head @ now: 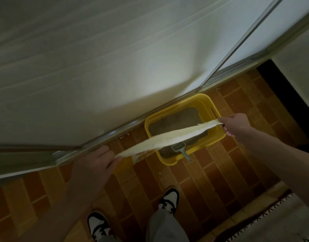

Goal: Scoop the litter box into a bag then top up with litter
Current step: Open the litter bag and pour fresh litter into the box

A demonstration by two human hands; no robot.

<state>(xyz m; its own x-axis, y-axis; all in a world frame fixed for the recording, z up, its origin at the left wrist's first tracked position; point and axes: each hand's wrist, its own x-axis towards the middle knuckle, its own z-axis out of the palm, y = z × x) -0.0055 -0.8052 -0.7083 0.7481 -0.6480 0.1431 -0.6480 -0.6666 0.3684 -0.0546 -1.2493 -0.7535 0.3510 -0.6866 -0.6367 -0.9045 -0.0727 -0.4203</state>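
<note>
Brick-tile floor [211, 172] w/ yellow litter box [212, 109]; pale bag [167, 137] taut betw. left grip [97, 161] & right grip [235, 124].

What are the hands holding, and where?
A pale folded bag, stretched between them: the left hand pinches one end, the right hand the other.

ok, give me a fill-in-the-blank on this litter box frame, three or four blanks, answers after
1. The pale yellow plastic bag is stretched between ____ hands.
2. The yellow plastic litter box sits on the ____ floor.
3. The grey slotted scoop lies in the litter box, its handle over the ____ rim.
4. The right hand grips the bag's end; the left hand ____ the other.

Answers: two; tiled; near; grips
</note>
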